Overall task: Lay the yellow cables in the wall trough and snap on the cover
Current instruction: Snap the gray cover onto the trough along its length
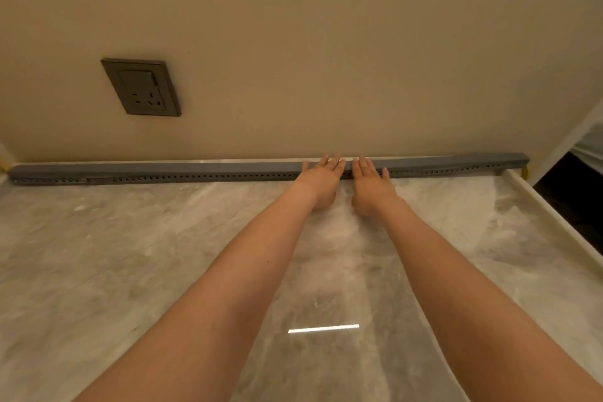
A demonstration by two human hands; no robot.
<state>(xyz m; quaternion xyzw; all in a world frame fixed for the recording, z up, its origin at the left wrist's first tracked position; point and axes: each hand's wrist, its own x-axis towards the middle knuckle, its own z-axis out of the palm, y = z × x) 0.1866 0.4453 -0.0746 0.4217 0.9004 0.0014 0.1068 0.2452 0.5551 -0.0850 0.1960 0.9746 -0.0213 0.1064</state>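
**Both hands flat on the trough cover**

At the far left edge a yellow cable (pixel 4 164) peeks out beside the end of the grey trough (pixel 195 177), which runs along the foot of the wall (pixel 326 42) on the marble tabletop (pixel 130 254). A dark socket (pixel 142 88) sits on the wall above. The cover (pixel 163 169) lies on top of the trough. Right of centre, the left hand (pixel 321 178) and right hand (pixel 370 181) press on it side by side, fingers straight, grasping nothing. A second yellow cable (pixel 525 172) shows at the trough's right end.
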